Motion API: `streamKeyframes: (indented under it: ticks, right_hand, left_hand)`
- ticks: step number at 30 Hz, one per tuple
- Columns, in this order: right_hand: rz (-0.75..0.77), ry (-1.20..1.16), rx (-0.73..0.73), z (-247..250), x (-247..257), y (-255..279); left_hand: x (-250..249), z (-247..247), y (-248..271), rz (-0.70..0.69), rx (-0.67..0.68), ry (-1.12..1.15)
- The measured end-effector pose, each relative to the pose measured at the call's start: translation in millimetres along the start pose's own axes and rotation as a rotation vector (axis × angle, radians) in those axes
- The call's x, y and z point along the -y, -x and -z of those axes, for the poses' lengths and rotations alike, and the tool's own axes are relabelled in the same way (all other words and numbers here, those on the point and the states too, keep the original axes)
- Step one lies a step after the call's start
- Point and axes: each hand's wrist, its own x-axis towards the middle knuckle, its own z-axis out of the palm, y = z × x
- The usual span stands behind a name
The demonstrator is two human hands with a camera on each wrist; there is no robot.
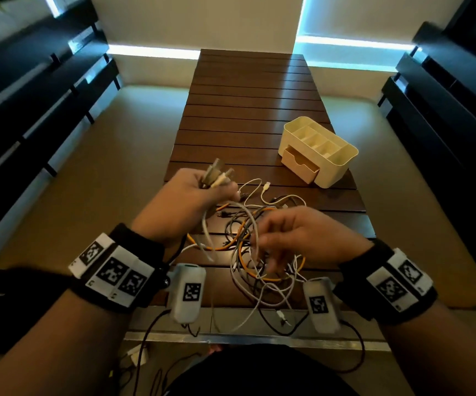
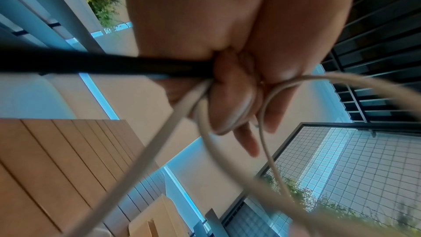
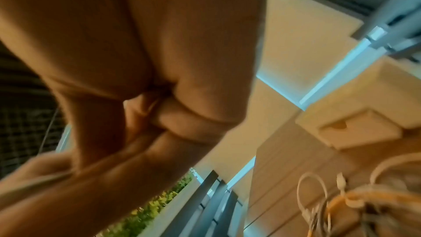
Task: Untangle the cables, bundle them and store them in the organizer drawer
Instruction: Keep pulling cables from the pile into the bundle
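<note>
Over the near end of the slatted wooden table point(image 1: 248, 90), the left hand point(image 1: 185, 201) is raised with its fingers curled around a cluster of cable ends point(image 1: 216, 177), whose plugs stick up out of the fist. The left wrist view shows the same grip from below: white cords point(image 2: 227, 150) and a black cord point(image 2: 102, 64) run out of the closed fingers point(image 2: 230, 96). The right hand point(image 1: 297, 235) is to the right and nearer, above the tangle of cables point(image 1: 259, 252), a loose heap of white, grey, black and orange leads lying on the table's near part and hanging over its near edge. This hand is blurred; its fingers are bent down into the strands, but whether they pinch one cannot be told. In the right wrist view the fingers point(image 3: 182, 120) look folded towards the palm. Farther back, on the right side of the table, stands the cream organizer point(image 1: 337, 167), its small drawer point(image 1: 299, 164) pulled partly out towards the near left.
</note>
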Motion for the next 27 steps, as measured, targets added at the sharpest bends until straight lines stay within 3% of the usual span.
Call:
streamKeyframes:
  ticks: [2, 3, 7, 11, 15, 21, 24, 27]
  right_hand:
    - [-0.043, -0.1, 0.2, -3, 1, 5]
    - [-0.05, -0.126, 0.232, -4, 0, 5]
    - [-0.101, -0.077, 0.035, -2, -9, -6]
    - [-0.25, 0.362, -0.185, 2, -33, -16]
    - [-0.337, 0.381, -0.162, 1, -49, -13]
    - [-0.25, 0.304, -0.164, -25, -40, -19]
    - [-0.18, 0.319, -0.046, -40, -31, -24]
    - [-0.152, 0.43, 0.252, -47, -25, -25]
  left_hand:
    - [4, 13, 1, 0.021, -0.024, 0.085]
    - [6, 19, 1, 0.025, -0.03, 0.129]
    - [13, 27, 5, 0.031, -0.023, 0.167]
    - [15, 23, 10, 0.059, 0.008, 0.174]
    - [19, 26, 16, 0.086, 0.026, 0.179]
    - [20, 26, 18, 0.09, 0.045, 0.222]
    - [21, 24, 17, 0.07, 0.053, 0.288]
    - [23, 18, 19, 0.044, 0.059, 0.395]
